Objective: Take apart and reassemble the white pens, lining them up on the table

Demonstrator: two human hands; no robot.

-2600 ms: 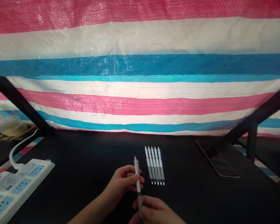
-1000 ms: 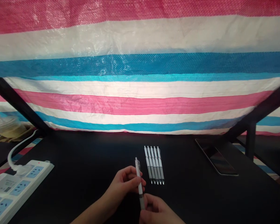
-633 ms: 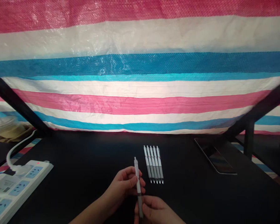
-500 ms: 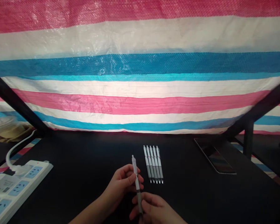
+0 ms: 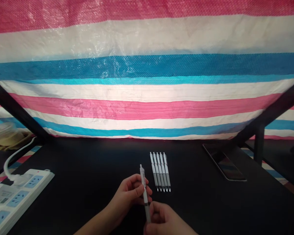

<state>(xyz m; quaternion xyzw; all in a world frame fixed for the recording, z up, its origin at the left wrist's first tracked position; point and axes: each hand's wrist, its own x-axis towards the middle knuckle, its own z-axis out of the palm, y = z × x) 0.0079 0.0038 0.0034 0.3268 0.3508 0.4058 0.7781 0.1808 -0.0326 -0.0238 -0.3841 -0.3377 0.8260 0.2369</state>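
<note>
A white click pen [image 5: 145,192] with a grey grip stands nearly upright, its push button at the top. My left hand [image 5: 129,194] pinches its upper barrel between thumb and fingers. My right hand [image 5: 163,218] is closed at the lower end, its thumb and curled fingers around the grey grip; the pen's tip is hidden there. Just beyond my hands, several matching white-and-grey pens [image 5: 160,171] lie side by side in a neat row, buttons away from me and tips towards me.
On the left of the black table [image 5: 93,169] lies a white power strip [image 5: 42,178] with a plugged-in cable. A dark phone [image 5: 224,163] rests at the right. Behind hangs a striped plastic sheet [image 5: 147,93] between black bars. A plastic cup [image 5: 5,133] stands far left.
My right hand has slid down the pen towards its tip, and its fingers are curled in more. The left hand keeps its hold. The row of pens lies as before.
</note>
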